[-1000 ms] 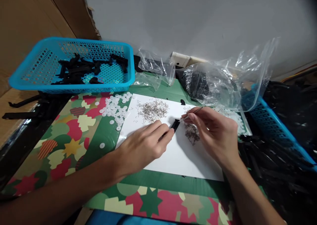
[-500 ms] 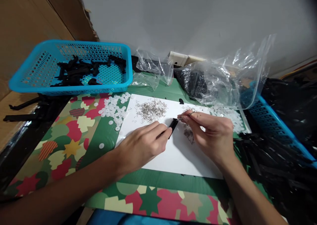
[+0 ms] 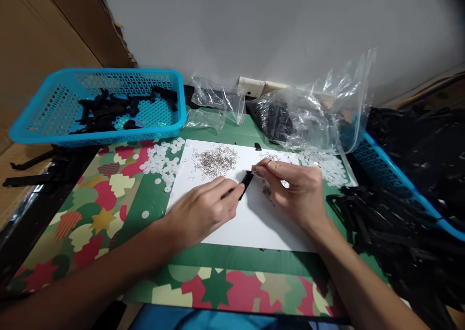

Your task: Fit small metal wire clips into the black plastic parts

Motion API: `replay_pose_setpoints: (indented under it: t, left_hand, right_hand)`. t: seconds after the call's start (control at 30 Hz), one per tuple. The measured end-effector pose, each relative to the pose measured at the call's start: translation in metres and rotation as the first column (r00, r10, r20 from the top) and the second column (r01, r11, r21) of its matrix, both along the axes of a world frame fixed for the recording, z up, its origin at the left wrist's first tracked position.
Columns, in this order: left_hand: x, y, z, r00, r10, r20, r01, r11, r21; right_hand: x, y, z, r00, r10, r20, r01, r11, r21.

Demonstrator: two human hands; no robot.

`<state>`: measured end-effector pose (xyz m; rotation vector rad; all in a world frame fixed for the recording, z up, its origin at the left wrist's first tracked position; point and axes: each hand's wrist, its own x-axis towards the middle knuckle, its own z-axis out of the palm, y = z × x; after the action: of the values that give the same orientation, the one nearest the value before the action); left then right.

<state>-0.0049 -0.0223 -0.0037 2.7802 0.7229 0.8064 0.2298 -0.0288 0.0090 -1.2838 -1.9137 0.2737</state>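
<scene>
Hands drawn closer over the white sheet (image 3: pixel 250 223)

Our left hand (image 3: pixel 201 211) still pinches the black part (image 3: pixel 246 179); our right hand (image 3: pixel 296 189), fingers closed on a thin wire piece (image 3: pixel 266 163), has moved to touch it.

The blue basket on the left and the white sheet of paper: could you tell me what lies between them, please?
In the head view, a scatter of small white discs lies on the patterned mat between the blue basket and the white sheet.

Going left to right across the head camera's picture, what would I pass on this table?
Blue basket of black parts → white discs → pile of small metal springs → black part held in the left hand → right hand → clear plastic bag → heap of black parts.
</scene>
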Motion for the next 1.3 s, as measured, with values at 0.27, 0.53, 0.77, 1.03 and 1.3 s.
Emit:
replay_pose_setpoints:
  t: [0.27, 0.53, 0.77, 1.03, 1.3]
  left_hand:
    - [-0.002, -0.002, -0.003, 0.996, 0.025, 0.082, -0.021, 0.998, -0.051]
    - [-0.001, -0.003, 0.010, 0.915, 0.142, 0.378, -0.057, 0.972, -0.229]
    - [0.003, -0.012, 0.009, 0.892, 0.250, 0.377, 0.007, 0.825, -0.564]
    - [-0.008, -0.006, 0.000, 0.960, 0.039, 0.278, 0.018, 0.979, -0.201]
    - [-0.013, -0.004, -0.005, 0.890, 0.406, 0.205, -0.329, 0.886, -0.328]
  right_hand:
    - [-0.001, -0.001, 0.011, 0.990, -0.076, -0.115, 0.072, 0.996, -0.045]
    - [0.009, -0.011, 0.043, 0.909, 0.260, 0.326, -0.224, 0.964, -0.144]
    - [0.015, -0.047, 0.047, 0.898, 0.124, 0.421, -0.147, 0.989, 0.022]
    - [0.098, -0.127, 0.042, 0.801, -0.506, 0.321, 0.493, 0.861, 0.128]
    - [0.168, -0.189, 0.023, 0.761, -0.581, 0.290, 0.602, 0.798, 0.020]
